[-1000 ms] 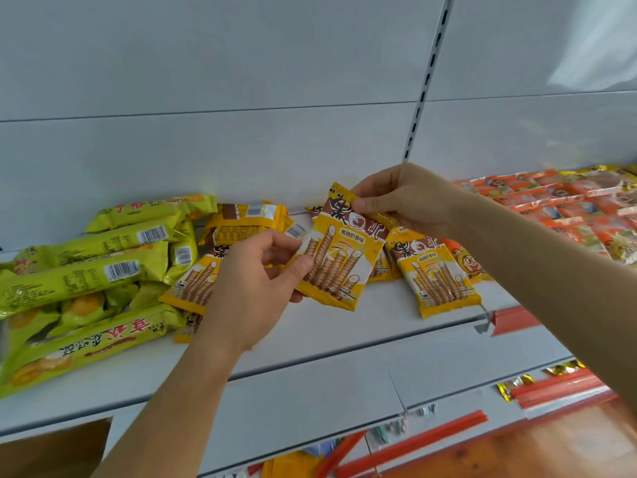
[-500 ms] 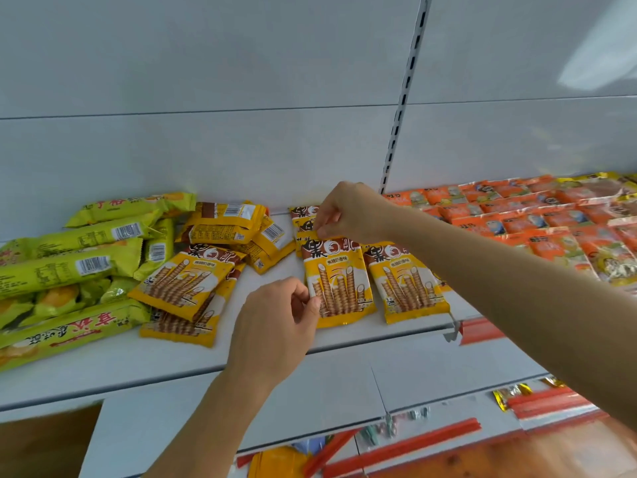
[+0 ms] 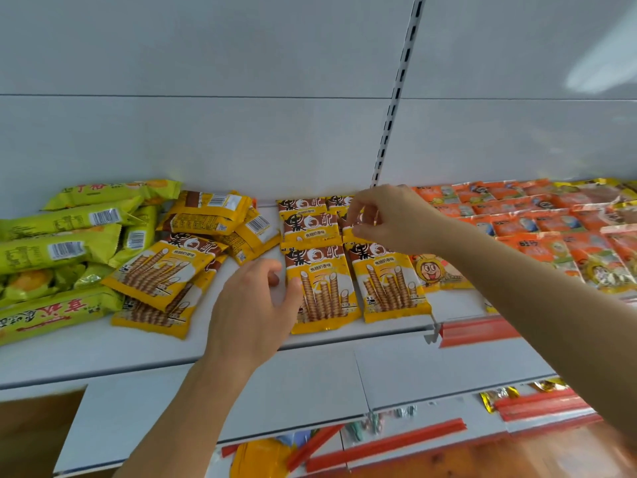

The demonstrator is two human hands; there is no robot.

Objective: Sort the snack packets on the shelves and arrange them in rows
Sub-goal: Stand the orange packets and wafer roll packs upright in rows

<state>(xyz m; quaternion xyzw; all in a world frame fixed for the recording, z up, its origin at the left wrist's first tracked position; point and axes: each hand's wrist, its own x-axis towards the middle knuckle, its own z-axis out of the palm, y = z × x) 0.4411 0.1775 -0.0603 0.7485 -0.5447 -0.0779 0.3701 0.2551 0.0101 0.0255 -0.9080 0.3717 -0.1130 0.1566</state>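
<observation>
Yellow wafer-stick packets lie in two neat rows on the white shelf (image 3: 103,350). One front packet (image 3: 324,288) lies flat beside a second (image 3: 389,284), with two more behind them (image 3: 306,222). My left hand (image 3: 255,305) hovers at the front packet's left edge, fingers loosely curled and thumb at the packet's side, holding nothing. My right hand (image 3: 389,219) is over the back right packet, thumb and fingers slightly apart with nothing gripped. A loose heap of the same yellow packets (image 3: 165,267) lies to the left, some face down.
Green long packets (image 3: 62,250) are piled at the far left. Orange packets (image 3: 537,219) cover the shelf to the right. A slotted upright (image 3: 396,98) splits the back wall. A red price strip (image 3: 479,331) edges the right shelf, with lower shelves below.
Both hands carried a yellow packet to the shelf and laid it in the front row. Both have let go; the right hand has moved back over the rear row.
</observation>
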